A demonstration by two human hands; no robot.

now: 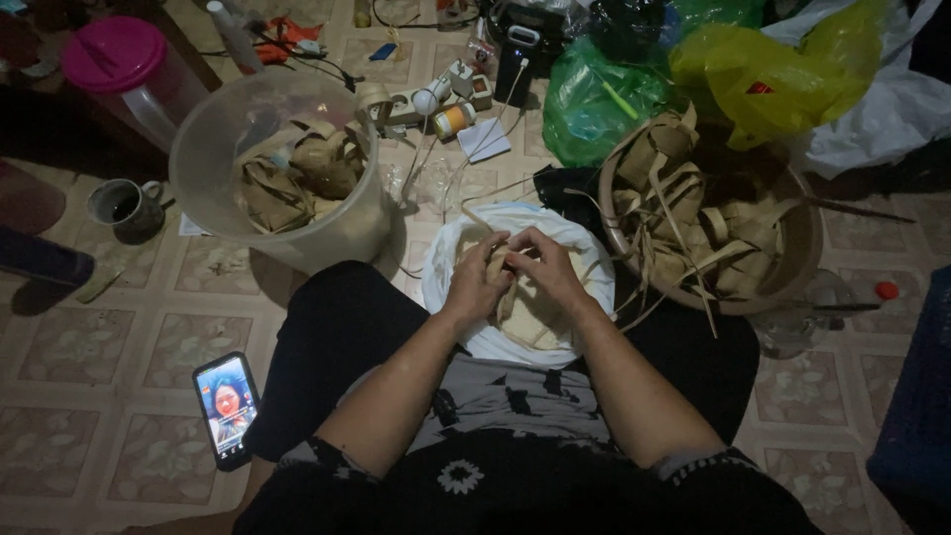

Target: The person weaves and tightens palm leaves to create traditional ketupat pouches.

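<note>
Head view, looking down at a seated person's lap on a patterned tile floor. Left hand (477,285) and right hand (546,267): fingers closed together on one woven palm-leaf pouch (519,302), pinched at its top edge, held over a white bowl (466,246) just in front of the knees. Clear plastic tub (210,149), to the left, containing finished leaf pouches. Round woven basket (807,238), to the right, heaped with loose leaf strips and empty pouches. Smartphone (227,408), lit screen up, on the floor beside the left knee. Mug (126,208), left of the tub. Pink-lidded jug (124,61), far left. Green and yellow plastic bags (693,74) behind the basket.
</note>
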